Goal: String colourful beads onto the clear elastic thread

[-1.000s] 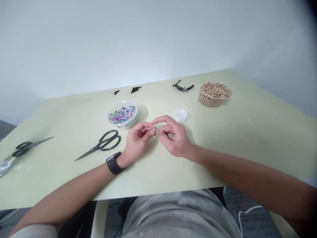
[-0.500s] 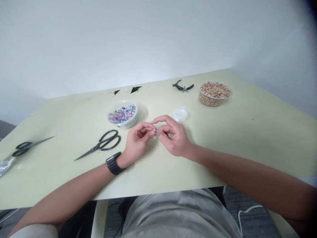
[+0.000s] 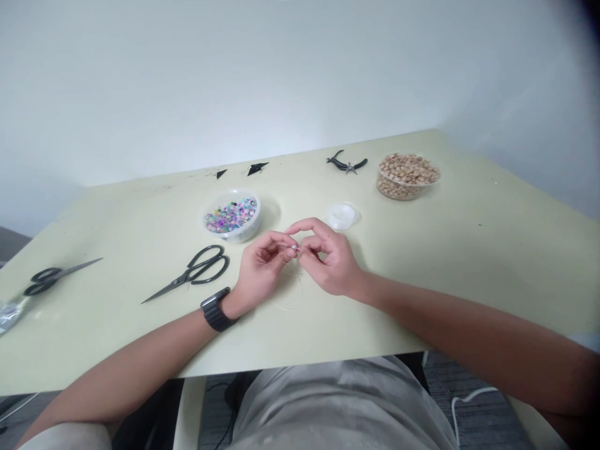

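Observation:
My left hand [image 3: 263, 265] pinches a small pale bead [image 3: 294, 247] between thumb and forefinger. Facing it, my right hand [image 3: 328, 257] has its thumb and a finger closed at the bead's right side, its forefinger arched over toward the left fingertips. What the right fingertips grip looks like the thin thread, but it is mostly hidden. Loose ends of the pale thread [image 3: 300, 284] hang below the hands onto the table. Behind my left hand stands a clear tub [image 3: 244, 234] of coloured beads [image 3: 232, 215]. A white spool [image 3: 342, 216] lies just beyond my right hand.
Black-handled scissors [image 3: 187, 274] lie left of my left hand, and a second pair [image 3: 56, 275] lies at the far left by a plastic bag [image 3: 9, 315]. Pliers [image 3: 347, 164] and a tub of tan beads or nuts [image 3: 407, 178] stand at the back. Black scraps [image 3: 257, 169] lie near the wall.
The fingertips have shifted very slightly, and the bit between them shows a little less. Both hands otherwise stay in place, and nothing else has moved.

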A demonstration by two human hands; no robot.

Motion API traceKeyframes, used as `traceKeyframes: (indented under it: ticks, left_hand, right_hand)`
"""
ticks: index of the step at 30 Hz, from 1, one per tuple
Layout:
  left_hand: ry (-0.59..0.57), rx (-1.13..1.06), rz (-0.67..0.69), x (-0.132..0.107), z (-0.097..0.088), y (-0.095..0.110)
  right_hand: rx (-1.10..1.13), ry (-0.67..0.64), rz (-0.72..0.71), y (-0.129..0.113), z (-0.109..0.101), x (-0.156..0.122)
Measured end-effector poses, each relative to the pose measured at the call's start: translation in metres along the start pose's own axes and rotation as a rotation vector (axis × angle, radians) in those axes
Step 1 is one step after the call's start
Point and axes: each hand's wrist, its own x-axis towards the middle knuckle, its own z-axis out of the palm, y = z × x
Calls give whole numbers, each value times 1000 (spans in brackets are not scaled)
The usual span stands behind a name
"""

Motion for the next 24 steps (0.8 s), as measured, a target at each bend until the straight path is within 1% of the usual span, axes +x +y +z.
traceKeyframes:
  ticks: [9, 14, 19, 22, 24]
  left_hand:
    - [-22, 141, 67, -2, -2, -1]
    - [-34, 163, 112, -3, -3, -1]
    - [1, 203, 118, -2, -4, 0]
    - [38, 270, 129, -1, -6, 0]
    - [41, 327, 154, 0, -8, 0]
  right_hand:
    - [-15, -7, -38, 0, 1, 1]
    - [-34, -9, -53, 0, 1, 1]
    - [-28, -26, -52, 1, 2, 0]
    - [-22, -37, -52, 1, 2, -1]
    - [-21, -55, -52, 2, 1, -1]
